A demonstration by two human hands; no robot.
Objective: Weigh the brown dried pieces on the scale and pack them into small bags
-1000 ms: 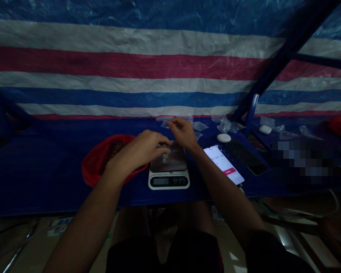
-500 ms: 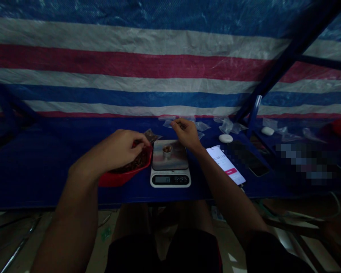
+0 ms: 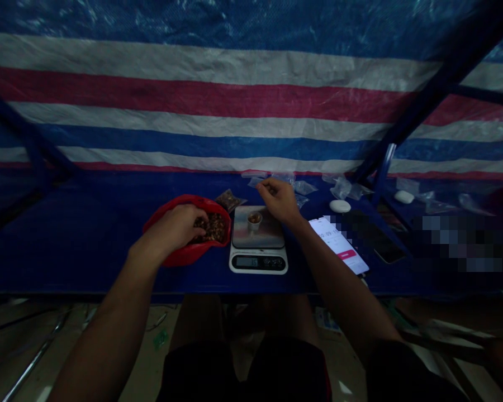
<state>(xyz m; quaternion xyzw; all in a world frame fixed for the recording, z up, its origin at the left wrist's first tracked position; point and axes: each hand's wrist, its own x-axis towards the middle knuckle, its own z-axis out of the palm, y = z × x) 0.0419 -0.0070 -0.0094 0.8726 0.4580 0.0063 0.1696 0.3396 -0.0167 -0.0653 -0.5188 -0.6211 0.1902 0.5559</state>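
Observation:
My left hand [image 3: 176, 226] reaches into a red bowl [image 3: 180, 254] of small brown pieces, its fingers curled down among them. To the bowl's right stands a white kitchen scale [image 3: 258, 248] with a steel plate; a small cup [image 3: 254, 220] with brown bits sits on the plate. My right hand [image 3: 279, 198] hovers behind the scale, fingers pinched together; what they hold is too small and dim to name. A filled little clear bag [image 3: 229, 199] lies behind the bowl.
Everything rests on a blue-covered table [image 3: 88, 240] against a striped tarp. A lit phone [image 3: 339, 243] lies right of the scale, a dark phone [image 3: 377, 234] beside it. Empty clear bags [image 3: 305, 187] and a white round case [image 3: 340, 206] lie further back. A blue post [image 3: 383, 167] rises at right.
My left hand left the cup on the scale, swung left and dipped into the red bowl. My right hand stayed behind the scale. The view shifted slightly.

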